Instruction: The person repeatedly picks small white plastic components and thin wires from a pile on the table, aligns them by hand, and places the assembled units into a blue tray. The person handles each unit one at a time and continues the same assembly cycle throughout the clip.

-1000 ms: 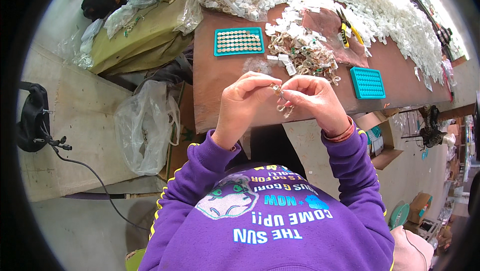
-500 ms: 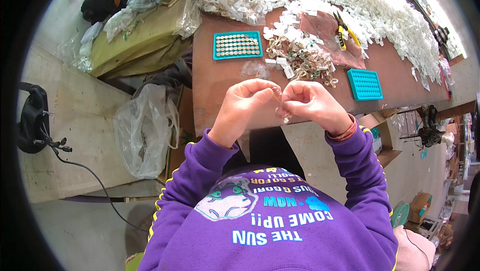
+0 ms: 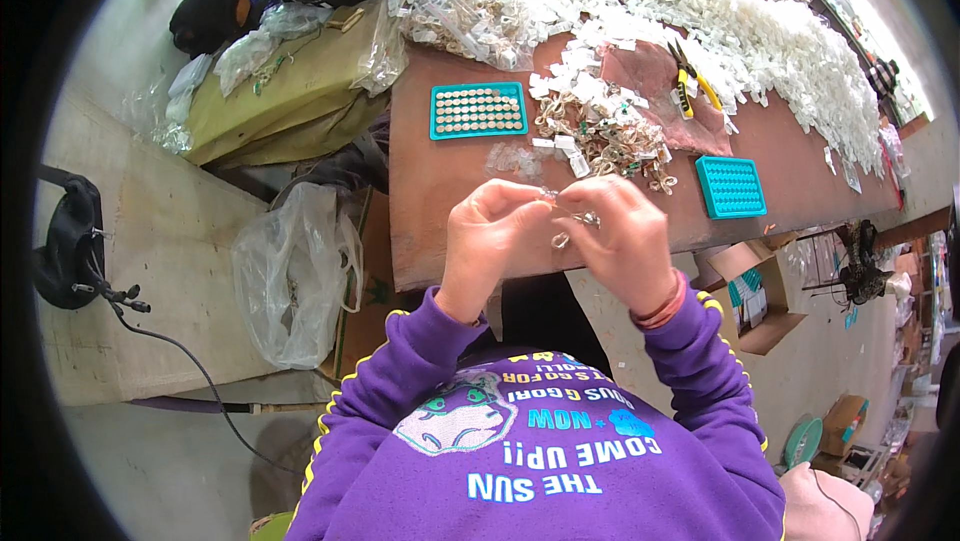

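Note:
Above the near edge of the table, my left hand [image 3: 480, 249] pinches one end of a thin cord with small shiny pieces [image 3: 562, 239] between thumb and forefinger. My right hand [image 3: 625, 246] is a little to the right, slightly blurred, its thumb and forefinger closed on the same cord. Part of it hangs as a small loop below the fingers. Just beyond my hands lies a heap of beige cord loops with white tags [image 3: 610, 136]. A few clear plastic bits [image 3: 513, 161] lie left of that heap.
A teal tray of round pale pieces [image 3: 478, 133] stands at the left; another teal tray [image 3: 731, 211] lies at the right. Yellow-handled pliers [image 3: 684, 106] rest on a reddish cloth [image 3: 640, 69]. White tags [image 3: 740, 21] cover the far table. A plastic bag [image 3: 290, 281] hangs left.
My right hand's fingers have shifted and spread slightly, and more of the cord and its shiny pieces shows between my hands. My left hand keeps its pinch. The view has shifted slightly.

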A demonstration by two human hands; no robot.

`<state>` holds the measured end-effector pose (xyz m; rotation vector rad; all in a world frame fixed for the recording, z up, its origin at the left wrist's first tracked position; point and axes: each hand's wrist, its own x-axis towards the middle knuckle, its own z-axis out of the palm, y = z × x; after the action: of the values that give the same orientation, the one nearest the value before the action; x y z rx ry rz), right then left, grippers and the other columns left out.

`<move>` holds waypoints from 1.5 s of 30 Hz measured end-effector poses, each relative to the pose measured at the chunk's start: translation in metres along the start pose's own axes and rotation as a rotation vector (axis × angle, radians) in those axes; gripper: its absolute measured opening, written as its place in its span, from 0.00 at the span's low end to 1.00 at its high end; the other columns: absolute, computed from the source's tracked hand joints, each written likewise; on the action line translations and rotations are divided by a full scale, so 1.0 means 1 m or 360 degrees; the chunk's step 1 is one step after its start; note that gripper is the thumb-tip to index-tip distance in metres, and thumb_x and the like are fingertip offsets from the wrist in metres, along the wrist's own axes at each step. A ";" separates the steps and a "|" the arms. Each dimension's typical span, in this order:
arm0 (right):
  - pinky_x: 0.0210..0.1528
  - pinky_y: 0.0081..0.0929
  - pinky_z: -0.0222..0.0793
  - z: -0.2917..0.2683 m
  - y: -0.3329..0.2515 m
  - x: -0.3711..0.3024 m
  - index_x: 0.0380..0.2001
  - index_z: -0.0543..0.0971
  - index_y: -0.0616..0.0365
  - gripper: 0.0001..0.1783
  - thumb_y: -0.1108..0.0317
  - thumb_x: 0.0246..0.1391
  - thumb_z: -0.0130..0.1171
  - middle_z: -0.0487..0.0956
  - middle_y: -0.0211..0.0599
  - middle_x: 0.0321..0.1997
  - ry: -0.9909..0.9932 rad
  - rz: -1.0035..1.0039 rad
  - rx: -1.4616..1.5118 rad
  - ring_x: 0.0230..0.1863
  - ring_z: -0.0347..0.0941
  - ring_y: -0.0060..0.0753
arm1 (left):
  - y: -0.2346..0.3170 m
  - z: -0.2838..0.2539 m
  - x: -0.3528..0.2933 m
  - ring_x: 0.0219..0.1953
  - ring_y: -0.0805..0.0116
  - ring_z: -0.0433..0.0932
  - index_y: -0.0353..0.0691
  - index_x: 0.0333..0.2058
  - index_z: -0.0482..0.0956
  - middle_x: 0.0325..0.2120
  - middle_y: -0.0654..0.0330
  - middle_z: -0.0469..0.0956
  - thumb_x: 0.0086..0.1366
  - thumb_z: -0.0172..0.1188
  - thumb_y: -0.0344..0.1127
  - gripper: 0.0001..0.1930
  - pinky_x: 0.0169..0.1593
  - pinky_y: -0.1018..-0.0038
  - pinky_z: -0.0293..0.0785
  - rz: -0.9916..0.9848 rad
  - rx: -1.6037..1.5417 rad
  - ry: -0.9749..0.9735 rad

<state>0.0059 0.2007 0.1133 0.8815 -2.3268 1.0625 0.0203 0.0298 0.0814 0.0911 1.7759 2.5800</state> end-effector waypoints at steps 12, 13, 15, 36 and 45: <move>0.28 0.14 0.72 0.016 0.015 -0.035 0.32 0.79 0.66 0.06 0.80 0.48 0.64 0.79 0.29 0.30 0.0381 0.1001 0.0970 0.29 0.76 0.16 | -0.024 -0.014 0.082 0.37 0.63 0.77 0.41 0.35 0.80 0.33 0.59 0.78 0.56 0.64 0.35 0.08 0.43 0.70 0.74 0.0976 0.1918 -0.0165; 0.28 0.14 0.72 0.012 0.017 -0.038 0.32 0.79 0.66 0.06 0.80 0.49 0.64 0.79 0.29 0.30 0.0394 0.1117 0.1078 0.29 0.76 0.15 | -0.029 -0.013 0.096 0.38 0.58 0.77 0.43 0.35 0.80 0.33 0.58 0.77 0.54 0.64 0.36 0.09 0.44 0.67 0.74 0.1042 0.2214 -0.0257; 0.28 0.13 0.71 0.007 0.020 -0.043 0.32 0.80 0.66 0.06 0.80 0.49 0.64 0.80 0.29 0.29 0.0428 0.1022 0.0940 0.29 0.75 0.14 | -0.041 -0.006 0.115 0.41 0.58 0.76 0.44 0.35 0.80 0.33 0.59 0.76 0.55 0.63 0.38 0.09 0.45 0.63 0.73 0.0997 0.2440 -0.0405; 0.32 0.14 0.72 -0.002 0.029 -0.047 0.37 0.77 0.65 0.07 0.77 0.54 0.61 0.80 0.31 0.33 0.0289 0.1208 0.1495 0.31 0.77 0.18 | -0.012 -0.036 0.145 0.29 0.78 0.73 0.35 0.48 0.77 0.30 0.66 0.75 0.60 0.62 0.31 0.17 0.34 0.79 0.71 0.0038 0.0903 -0.0677; 0.37 0.20 0.75 0.023 0.034 0.001 0.38 0.76 0.64 0.07 0.74 0.56 0.59 0.80 0.35 0.35 0.0210 0.1278 0.2138 0.35 0.78 0.25 | -0.021 -0.031 0.126 0.29 0.79 0.76 0.32 0.43 0.79 0.30 0.62 0.79 0.62 0.61 0.31 0.12 0.33 0.81 0.74 0.0071 0.1055 -0.0464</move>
<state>-0.0214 0.1994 0.0827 0.1007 -1.5900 3.0018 -0.1073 0.0136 0.0566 0.4799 2.4121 1.7644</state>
